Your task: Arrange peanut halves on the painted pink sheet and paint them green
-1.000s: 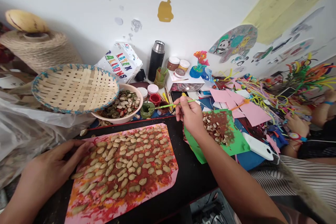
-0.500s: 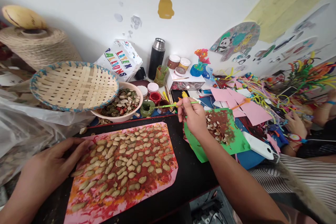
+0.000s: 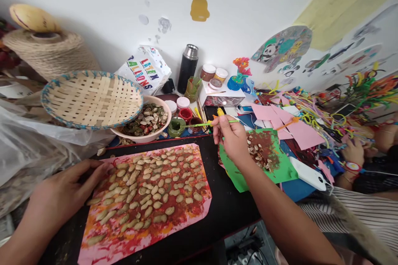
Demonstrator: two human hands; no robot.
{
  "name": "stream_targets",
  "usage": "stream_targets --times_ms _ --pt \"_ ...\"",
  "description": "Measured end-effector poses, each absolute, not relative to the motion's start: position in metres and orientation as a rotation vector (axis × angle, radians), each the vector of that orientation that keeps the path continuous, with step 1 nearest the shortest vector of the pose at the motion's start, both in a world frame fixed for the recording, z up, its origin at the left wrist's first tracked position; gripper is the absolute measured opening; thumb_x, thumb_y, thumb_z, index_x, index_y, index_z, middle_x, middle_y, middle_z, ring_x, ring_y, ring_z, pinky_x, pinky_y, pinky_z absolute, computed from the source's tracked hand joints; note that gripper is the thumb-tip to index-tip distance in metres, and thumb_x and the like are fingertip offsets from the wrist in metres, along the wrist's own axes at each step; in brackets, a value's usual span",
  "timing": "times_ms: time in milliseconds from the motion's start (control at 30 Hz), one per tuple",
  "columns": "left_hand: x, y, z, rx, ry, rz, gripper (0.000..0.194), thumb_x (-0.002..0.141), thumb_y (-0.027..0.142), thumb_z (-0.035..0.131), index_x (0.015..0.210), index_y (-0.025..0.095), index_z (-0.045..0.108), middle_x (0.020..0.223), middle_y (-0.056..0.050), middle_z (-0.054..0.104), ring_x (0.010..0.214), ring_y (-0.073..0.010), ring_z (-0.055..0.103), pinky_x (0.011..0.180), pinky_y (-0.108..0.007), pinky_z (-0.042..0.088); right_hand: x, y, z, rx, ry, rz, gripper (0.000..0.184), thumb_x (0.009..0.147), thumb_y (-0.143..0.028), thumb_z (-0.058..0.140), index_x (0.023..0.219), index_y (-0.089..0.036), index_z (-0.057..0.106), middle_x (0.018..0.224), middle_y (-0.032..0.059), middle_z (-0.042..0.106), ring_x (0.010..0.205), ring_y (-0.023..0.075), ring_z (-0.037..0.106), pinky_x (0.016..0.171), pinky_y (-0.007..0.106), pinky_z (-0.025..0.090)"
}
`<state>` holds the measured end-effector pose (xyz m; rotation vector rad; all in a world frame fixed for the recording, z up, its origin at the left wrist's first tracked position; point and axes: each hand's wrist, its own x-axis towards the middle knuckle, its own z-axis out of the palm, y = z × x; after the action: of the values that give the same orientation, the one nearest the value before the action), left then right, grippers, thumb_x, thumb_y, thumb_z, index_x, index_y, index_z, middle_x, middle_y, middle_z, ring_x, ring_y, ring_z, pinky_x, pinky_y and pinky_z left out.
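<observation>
My right hand (image 3: pixel 231 136) pinches a thin green paintbrush (image 3: pixel 203 124) whose tip reaches into a small pot of green paint (image 3: pixel 176 126). My left hand (image 3: pixel 66 190) lies flat, fingers stretched out, on the left edge of a pink sheet (image 3: pixel 146 198). That sheet is smeared with red and orange paint and covered with several peanut shells. A green sheet (image 3: pixel 267 157) with brown paint and more shells lies just right of my right hand.
A bowl of shells (image 3: pixel 146 122) sits under a woven basket tray (image 3: pixel 91 98). Paint pots, a black flask (image 3: pixel 187 68) and a balloon bag (image 3: pixel 146 70) stand at the back. Pink paper and pipe cleaners lie at right, where another person's hands (image 3: pixel 354 149) work.
The brush tip has stayed at the green paint pot while my right hand shifted slightly right. My left hand remains flat on the pink sheet. The view has drifted a little.
</observation>
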<state>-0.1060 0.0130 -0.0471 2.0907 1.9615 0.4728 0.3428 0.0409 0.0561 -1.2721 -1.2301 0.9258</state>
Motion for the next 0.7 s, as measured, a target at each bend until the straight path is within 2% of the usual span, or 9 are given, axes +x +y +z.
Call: stream_targets --times_ms 167,467,700 --pt "-0.097 0.011 -0.030 1.976 1.961 0.554 0.048 0.100 0.067 0.055 0.099 0.034 0.090 0.090 -0.001 0.094 0.069 -0.0240 0.084 0.065 -0.029 0.059 0.341 0.038 0.059 -1.274 -1.215 0.938 0.070 0.101 -0.093 0.084 0.088 -0.025 0.073 0.069 -0.0030 0.065 0.048 0.0127 0.058 0.043 0.024 0.037" --pt "-0.085 0.004 -0.008 1.908 1.967 0.895 0.033 0.099 0.055 0.065 0.086 0.033 0.086 0.071 0.002 0.084 0.055 -0.0206 0.069 0.054 -0.028 0.049 0.336 0.040 0.057 -1.259 -1.167 0.888 0.070 0.098 -0.093 0.087 0.088 -0.025 0.076 0.064 -0.0035 0.065 0.046 0.0136 0.059 0.043 0.025 0.037" --pt "-0.079 0.002 0.009 1.931 1.970 0.928 0.033 0.098 0.056 0.067 0.087 0.033 0.087 0.073 0.003 0.085 0.056 -0.0192 0.070 0.053 -0.027 0.047 0.339 0.042 0.057 -1.242 -1.123 0.928 0.072 0.096 -0.095 0.088 0.088 -0.025 0.075 0.065 -0.0037 0.065 0.046 0.0131 0.058 0.042 0.025 0.035"
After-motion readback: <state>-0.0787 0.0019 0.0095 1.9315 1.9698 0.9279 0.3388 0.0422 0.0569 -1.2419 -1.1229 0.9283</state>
